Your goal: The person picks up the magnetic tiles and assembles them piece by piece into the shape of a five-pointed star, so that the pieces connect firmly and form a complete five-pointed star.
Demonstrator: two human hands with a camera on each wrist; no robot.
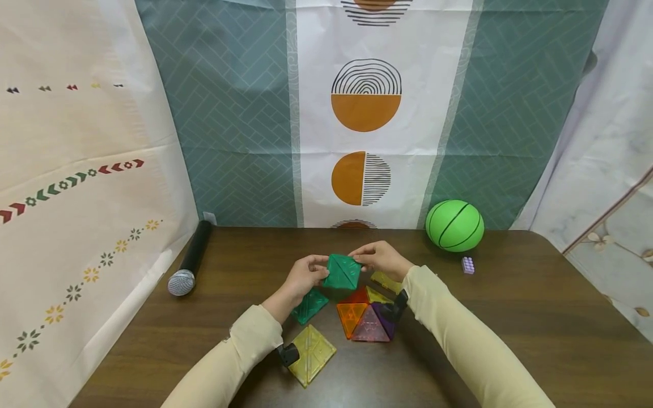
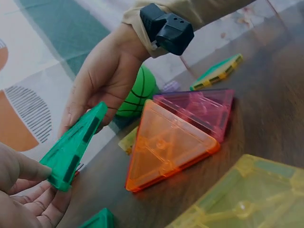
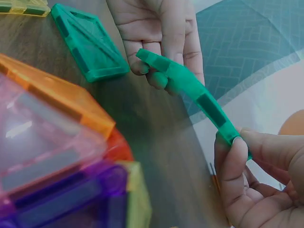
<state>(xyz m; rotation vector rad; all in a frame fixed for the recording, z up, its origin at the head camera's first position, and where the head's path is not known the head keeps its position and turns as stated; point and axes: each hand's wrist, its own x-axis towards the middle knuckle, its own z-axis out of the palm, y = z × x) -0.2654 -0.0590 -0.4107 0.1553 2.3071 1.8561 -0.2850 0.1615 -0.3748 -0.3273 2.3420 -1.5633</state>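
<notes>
Two green triangular magnetic tiles [image 1: 342, 272], joined along one edge and slightly bent there, are held up above the table. My left hand [image 1: 306, 274] pinches their left corner between thumb and fingers; my right hand [image 1: 380, 258] pinches the right corner. Below them, orange [image 1: 350, 317], pink [image 1: 371, 326], purple [image 3: 71, 192], red [image 1: 358, 296] and yellow tiles stand together in a slanted ring. Another green tile pair [image 1: 309, 306] lies under my left hand. Yellow tiles [image 1: 312, 357] lie near my left wrist, and a further yellow tile [image 1: 385, 281] lies below my right hand.
A black microphone [image 1: 193, 255] with a silver head lies at the table's left edge. A green ball [image 1: 454, 225] sits at the back right, with a small purple toy brick [image 1: 467, 265] in front of it. Patterned cloth hangs behind the brown table [image 1: 490, 317].
</notes>
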